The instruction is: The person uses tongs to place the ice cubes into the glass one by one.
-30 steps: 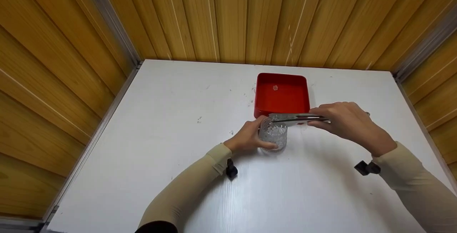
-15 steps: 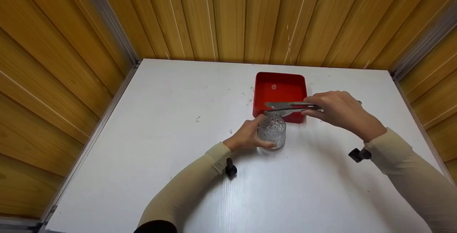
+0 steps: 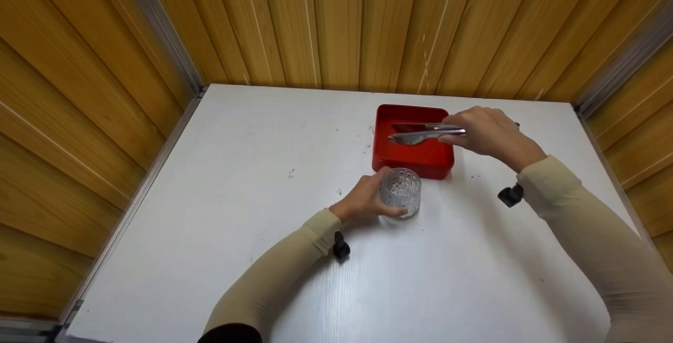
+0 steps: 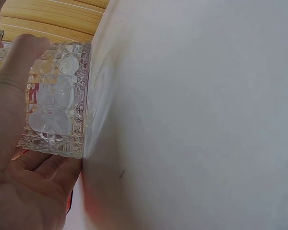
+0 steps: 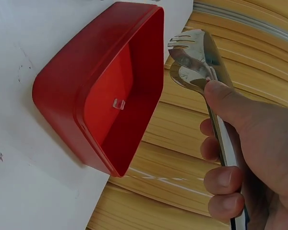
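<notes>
My left hand [image 3: 363,199] holds a clear patterned glass [image 3: 401,188] upright on the table, thumb and fingers curled round its side. In the left wrist view, pale blocky shapes show through its wall. My right hand [image 3: 489,133] grips metal serving tongs [image 3: 411,138] over the red square box [image 3: 410,168]. One tong head is slotted like a fork, the other spoon-shaped; they stand slightly apart, and I see nothing between them. A small clear piece [image 5: 118,104] lies on the box floor in the right wrist view; the tongs hide it in the head view.
The white table [image 3: 236,217] carries small dark marks. Wood-patterned panels [image 3: 336,27] rise behind it and on both sides. The box stands just behind the glass.
My right hand has carried the tongs from the glass's mouth up and away, over the red box. The left hand and the glass have stayed in place.
</notes>
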Action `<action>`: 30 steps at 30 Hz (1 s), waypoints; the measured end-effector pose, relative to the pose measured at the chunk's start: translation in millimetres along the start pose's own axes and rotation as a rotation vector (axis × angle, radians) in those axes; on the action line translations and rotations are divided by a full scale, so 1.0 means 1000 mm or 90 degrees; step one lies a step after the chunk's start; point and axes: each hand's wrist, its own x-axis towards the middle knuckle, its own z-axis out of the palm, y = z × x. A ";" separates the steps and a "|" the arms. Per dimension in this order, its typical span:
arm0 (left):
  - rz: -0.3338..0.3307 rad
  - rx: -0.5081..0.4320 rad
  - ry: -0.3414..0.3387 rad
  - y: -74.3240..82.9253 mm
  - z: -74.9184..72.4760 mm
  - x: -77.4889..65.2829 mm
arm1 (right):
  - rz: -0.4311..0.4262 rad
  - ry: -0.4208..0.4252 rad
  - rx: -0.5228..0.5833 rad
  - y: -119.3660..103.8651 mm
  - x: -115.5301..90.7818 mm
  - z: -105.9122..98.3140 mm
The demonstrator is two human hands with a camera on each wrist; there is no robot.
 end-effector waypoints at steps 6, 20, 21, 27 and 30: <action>-0.009 -0.016 -0.005 0.001 -0.001 -0.001 | 0.021 -0.030 0.012 0.010 0.018 0.004; -0.019 -0.030 -0.003 0.003 0.000 0.001 | 0.063 -0.084 0.023 0.029 0.045 0.005; -0.022 -0.030 -0.002 0.003 0.000 0.001 | 0.065 -0.086 0.023 0.030 0.046 0.005; -0.015 -0.009 0.003 0.003 0.002 0.000 | 0.066 -0.088 0.013 0.036 0.054 0.010; -0.005 0.012 0.010 0.002 0.003 0.000 | 0.065 -0.091 0.008 0.037 0.057 0.012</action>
